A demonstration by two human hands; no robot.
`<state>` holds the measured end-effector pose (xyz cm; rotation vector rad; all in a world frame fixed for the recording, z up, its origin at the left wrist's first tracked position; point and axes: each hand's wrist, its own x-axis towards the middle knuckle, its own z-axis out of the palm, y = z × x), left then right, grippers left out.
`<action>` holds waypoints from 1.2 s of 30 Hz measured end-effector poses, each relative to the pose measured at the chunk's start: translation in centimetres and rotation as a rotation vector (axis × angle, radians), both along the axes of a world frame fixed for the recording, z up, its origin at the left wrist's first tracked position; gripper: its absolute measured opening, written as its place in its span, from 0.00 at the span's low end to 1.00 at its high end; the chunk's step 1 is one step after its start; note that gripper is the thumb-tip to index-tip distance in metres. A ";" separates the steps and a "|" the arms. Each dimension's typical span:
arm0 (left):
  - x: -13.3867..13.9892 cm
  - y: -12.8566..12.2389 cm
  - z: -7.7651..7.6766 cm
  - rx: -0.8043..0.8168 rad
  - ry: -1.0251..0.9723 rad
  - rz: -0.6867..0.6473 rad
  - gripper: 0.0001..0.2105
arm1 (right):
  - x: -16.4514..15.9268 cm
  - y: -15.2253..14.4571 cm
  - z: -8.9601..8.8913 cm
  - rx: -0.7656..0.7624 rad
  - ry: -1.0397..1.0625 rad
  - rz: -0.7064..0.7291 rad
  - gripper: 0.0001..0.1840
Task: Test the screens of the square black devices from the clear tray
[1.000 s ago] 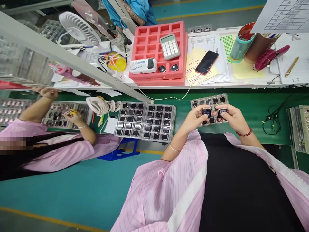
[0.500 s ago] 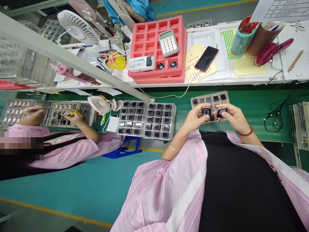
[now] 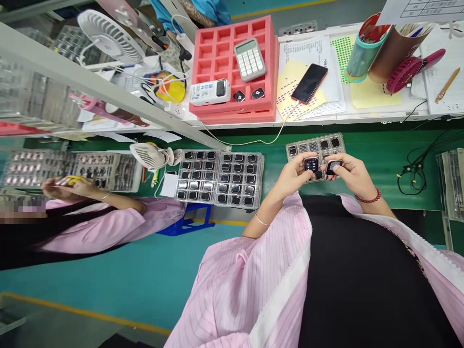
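Note:
Between the thumb and fingers of my left hand (image 3: pixel 293 173) is a square smartwatch body (image 3: pixel 311 165) with a lit screen showing icons. My right hand (image 3: pixel 348 175) grips a second smartwatch body (image 3: pixel 334 167), its face bearing a pale pattern and my thumb on its lower edge. The two watches are held side by side, a small gap apart. Beneath them lies a clear plastic tray (image 3: pixel 303 148) with several dark square watch pieces in its pockets; my hands hide part of it.
Two clear trays (image 3: pixel 237 179) full of watch pieces lie to the left, beside a small white fan (image 3: pixel 151 155). On the shelf are a red foam tray (image 3: pixel 209 63), a calculator (image 3: pixel 250 59) and a phone (image 3: pixel 310 84). Black cables (image 3: pixel 413 169) lie right. A co-worker (image 3: pixel 108 212) sits left.
The left watch's screen is turned more toward me, and its icons show more clearly. Both my hands have barely moved. The co-worker's hands have come together.

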<state>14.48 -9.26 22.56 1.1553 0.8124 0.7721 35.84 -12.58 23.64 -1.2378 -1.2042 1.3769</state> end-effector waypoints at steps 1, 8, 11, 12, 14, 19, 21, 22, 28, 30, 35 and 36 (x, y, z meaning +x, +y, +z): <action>0.0 0.0 0.1 -0.005 0.001 -0.001 0.27 | 0.0 0.0 0.0 0.000 -0.003 0.000 0.12; -0.1 -0.2 0.5 -0.015 -0.026 -0.006 0.25 | -0.1 0.0 -0.1 -0.003 -0.004 0.003 0.11; -0.1 -0.2 0.4 -0.013 -0.022 -0.013 0.25 | -0.1 0.0 -0.2 -0.011 -0.016 0.006 0.12; -0.1 -0.2 0.3 -0.012 -0.020 -0.014 0.26 | -0.1 0.1 -0.2 -0.011 -0.016 0.005 0.13; -0.1 -0.3 0.2 -0.009 -0.019 -0.012 0.26 | -0.1 0.1 -0.3 -0.005 -0.004 0.000 0.17; -0.1 -0.2 0.2 -0.001 -0.024 -0.018 0.26 | -0.2 0.2 -0.7 0.026 0.004 -0.030 0.23; -0.2 -0.2 0.3 0.011 -0.020 -0.020 0.26 | -0.3 0.3 -0.6 0.046 -0.031 -0.020 0.19; -0.2 -0.1 0.3 0.017 -0.018 -0.018 0.26 | -0.3 0.3 -0.5 0.061 -0.046 -0.009 0.20; -0.2 -0.1 0.1 0.022 -0.013 -0.002 0.26 | 0.0 0.2 0.1 0.055 -0.031 0.026 0.19; -0.1 -0.2 0.1 0.020 -0.013 -0.002 0.26 | 0.1 0.2 0.1 0.031 -0.021 0.003 0.13; 0.0 -0.3 0.4 0.014 -0.022 -0.009 0.26 | -0.1 0.2 0.1 0.005 0.002 -0.023 0.10; 0.0 -0.3 0.5 0.013 -0.018 -0.007 0.26 | -0.1 0.2 0.1 0.005 0.006 -0.024 0.10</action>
